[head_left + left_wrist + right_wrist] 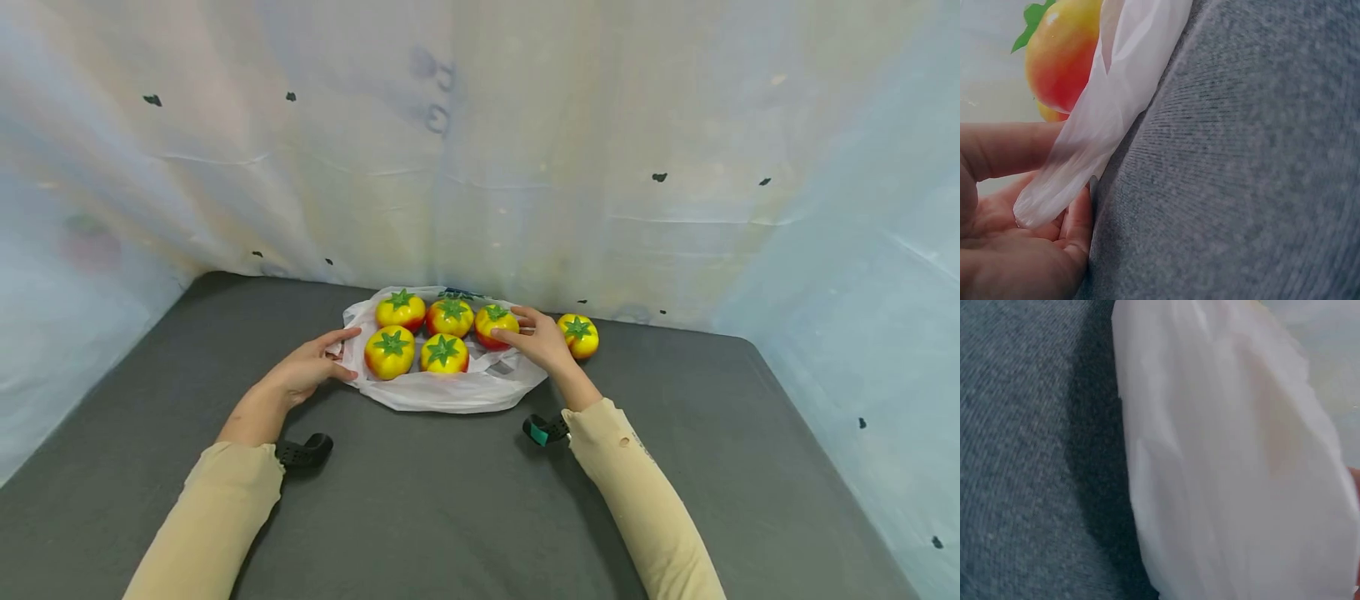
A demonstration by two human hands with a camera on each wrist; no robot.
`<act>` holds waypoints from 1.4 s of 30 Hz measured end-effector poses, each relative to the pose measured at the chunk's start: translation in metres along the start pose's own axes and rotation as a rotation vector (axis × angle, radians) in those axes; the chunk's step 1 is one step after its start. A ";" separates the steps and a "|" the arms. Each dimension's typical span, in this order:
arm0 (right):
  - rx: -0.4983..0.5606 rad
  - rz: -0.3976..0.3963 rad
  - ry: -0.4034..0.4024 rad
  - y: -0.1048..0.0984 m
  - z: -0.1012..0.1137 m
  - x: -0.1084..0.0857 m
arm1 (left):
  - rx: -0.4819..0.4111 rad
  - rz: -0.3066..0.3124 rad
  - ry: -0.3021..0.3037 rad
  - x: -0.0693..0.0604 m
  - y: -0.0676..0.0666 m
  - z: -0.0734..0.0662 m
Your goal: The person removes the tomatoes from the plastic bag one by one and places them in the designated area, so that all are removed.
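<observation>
A white plastic bag lies spread on the table, with several yellow-and-red tomatoes in it, each topped by a green star-shaped leaf. At the bag's left edge, my left hand holds the thin plastic; in the left wrist view the bag's end lies among the fingers. My right hand reaches over the right side and grips the rightmost tomato in the bag between thumb and fingers. The right wrist view shows mostly the bag's side, which hides nearly all of the hand.
Another tomato sits on the table outside the bag, just beyond the right hand. The grey cloth-covered table meets a pale hanging sheet at the back, and similar sheets stand at both sides.
</observation>
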State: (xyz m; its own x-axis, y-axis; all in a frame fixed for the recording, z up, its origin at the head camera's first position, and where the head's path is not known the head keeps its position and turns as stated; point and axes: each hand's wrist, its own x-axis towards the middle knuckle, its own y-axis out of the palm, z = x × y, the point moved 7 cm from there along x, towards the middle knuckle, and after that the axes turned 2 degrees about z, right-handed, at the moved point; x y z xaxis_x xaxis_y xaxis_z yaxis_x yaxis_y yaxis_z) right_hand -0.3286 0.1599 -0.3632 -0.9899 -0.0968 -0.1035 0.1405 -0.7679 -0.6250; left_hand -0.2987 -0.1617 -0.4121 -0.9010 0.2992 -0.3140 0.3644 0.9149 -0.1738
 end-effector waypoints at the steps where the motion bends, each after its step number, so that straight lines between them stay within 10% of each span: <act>1: -0.005 -0.003 0.010 0.000 -0.001 0.000 | -0.004 0.003 -0.001 0.001 0.001 0.000; 42: 0.102 -0.091 -0.068 -0.017 -0.005 -0.012 | -0.012 0.004 -0.033 -0.001 0.000 -0.001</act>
State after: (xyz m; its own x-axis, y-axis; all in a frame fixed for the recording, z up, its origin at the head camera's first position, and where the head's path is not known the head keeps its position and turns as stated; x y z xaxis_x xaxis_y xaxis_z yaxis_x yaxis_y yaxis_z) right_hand -0.3190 0.1774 -0.3547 -0.9980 -0.0636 0.0053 0.0504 -0.8356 -0.5470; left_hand -0.2981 -0.1612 -0.4105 -0.8912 0.2944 -0.3450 0.3652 0.9169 -0.1610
